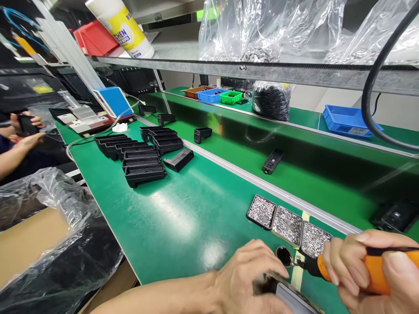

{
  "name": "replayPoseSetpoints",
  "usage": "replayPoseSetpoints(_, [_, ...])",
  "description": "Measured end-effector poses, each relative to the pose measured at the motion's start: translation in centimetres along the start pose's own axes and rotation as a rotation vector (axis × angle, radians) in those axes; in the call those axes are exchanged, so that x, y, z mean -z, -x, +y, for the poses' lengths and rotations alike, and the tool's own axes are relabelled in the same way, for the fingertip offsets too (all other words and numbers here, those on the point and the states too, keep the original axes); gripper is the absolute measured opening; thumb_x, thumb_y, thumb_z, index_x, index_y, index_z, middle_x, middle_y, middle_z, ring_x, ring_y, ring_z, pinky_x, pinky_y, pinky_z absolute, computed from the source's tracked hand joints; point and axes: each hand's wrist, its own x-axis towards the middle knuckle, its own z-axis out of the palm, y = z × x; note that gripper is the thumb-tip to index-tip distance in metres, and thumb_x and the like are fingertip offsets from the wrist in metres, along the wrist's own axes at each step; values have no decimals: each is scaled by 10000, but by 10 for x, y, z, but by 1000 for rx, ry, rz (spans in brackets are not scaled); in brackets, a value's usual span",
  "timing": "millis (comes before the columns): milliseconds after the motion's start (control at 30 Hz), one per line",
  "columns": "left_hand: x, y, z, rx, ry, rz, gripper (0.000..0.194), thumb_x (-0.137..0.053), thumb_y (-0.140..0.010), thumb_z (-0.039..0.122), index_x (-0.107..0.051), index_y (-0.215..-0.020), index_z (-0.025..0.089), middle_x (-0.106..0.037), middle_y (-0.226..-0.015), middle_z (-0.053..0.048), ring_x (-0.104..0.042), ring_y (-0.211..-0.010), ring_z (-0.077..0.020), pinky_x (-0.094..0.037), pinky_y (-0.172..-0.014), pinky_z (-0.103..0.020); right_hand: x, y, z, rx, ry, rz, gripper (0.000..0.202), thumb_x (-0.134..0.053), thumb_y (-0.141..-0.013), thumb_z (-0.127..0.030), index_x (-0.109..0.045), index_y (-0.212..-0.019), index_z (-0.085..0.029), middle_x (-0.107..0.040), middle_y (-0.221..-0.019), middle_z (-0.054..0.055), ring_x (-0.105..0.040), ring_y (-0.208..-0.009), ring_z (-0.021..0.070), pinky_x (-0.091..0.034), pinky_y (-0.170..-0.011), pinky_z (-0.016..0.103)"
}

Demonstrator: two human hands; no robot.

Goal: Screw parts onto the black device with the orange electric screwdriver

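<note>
At lower right, the right hand [366,270] is clamped on an orange screwdriver [369,267], its long axis pointing left toward the part [288,296] pinned by the left hand [248,279].

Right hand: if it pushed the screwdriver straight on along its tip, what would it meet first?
The right hand points the screwdriver leftward; its tip sits just short of the small round black part, probably first, though depth is unclear.
</note>
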Motion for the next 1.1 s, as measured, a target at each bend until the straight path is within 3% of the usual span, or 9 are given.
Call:
replayPoseSetpoints(100, [-11,15,-14,-94,-110,-204,648,-731,-882,663,-617,-1302,183,-754,-1191,-102,-696,-1040,-255,-488,-924,-371,-1,-14,7,2,53,32,107,-654,-943,-339,-615,-990,-251,-427,-536,-58,-406,-410,118,-393,-427,286])
replayPoseSetpoints(200, [-15,23,-21,-137,-238,-318,730,-686,-887,713,-551,-1381,192,-752,-1210,-86,-691,-1011,-253,-463,-863,-380,0,-22,19,17,87,-15,67,-585,-981,-310,-606,-975,-246,-428,-511,-57,-403,-397,115,-386,-404,268])
replayPoseSetpoints(333, [-11,20,-18,-182,-270,-304,635,-624,-962,656,-568,-1331,141,-766,-1115,-86,-685,-976,-233,-444,-796,-360,4,-21,35,-2,103,-77,83,-619,-973,-325,-618,-976,-242,-441,-516,-54,-429,-405,117,-402,-404,267])
replayPoseSetpoints(700, [-11,20,-15,-106,-246,-333,543,-646,-983,586,-580,-1330,174,-772,-1155,-66,-690,-1025,-231,-451,-847,-352,13,-11,52,-41,118,-136,70,-606,-989,-309,-596,-990,-240,-459,-544,-54,-448,-432,112,-418,-424,254])
replayPoseSetpoints(1000, [-12,26,-20,-49,-238,-405,657,-683,-909,677,-579,-1349,200,-766,-1175,-74,-686,-1016,-254,-451,-875,-372,5,-17,31,-2,110,-97,69,-591,-975,-310,-602,-977,-242,-440,-520,-49,-424,-411,123,-394,-423,288])
replayPoseSetpoints(1100, [-14,29,-22,-68,-224,-371,755,-692,-878,716,-540,-1413,205,-760,-1173,-92,-681,-1003,-264,-461,-905,-381,5,-16,19,-2,77,-35,108,-555,-997,-336,-605,-983,-242,-445,-529,-41,-410,-412,125,-371,-433,311])
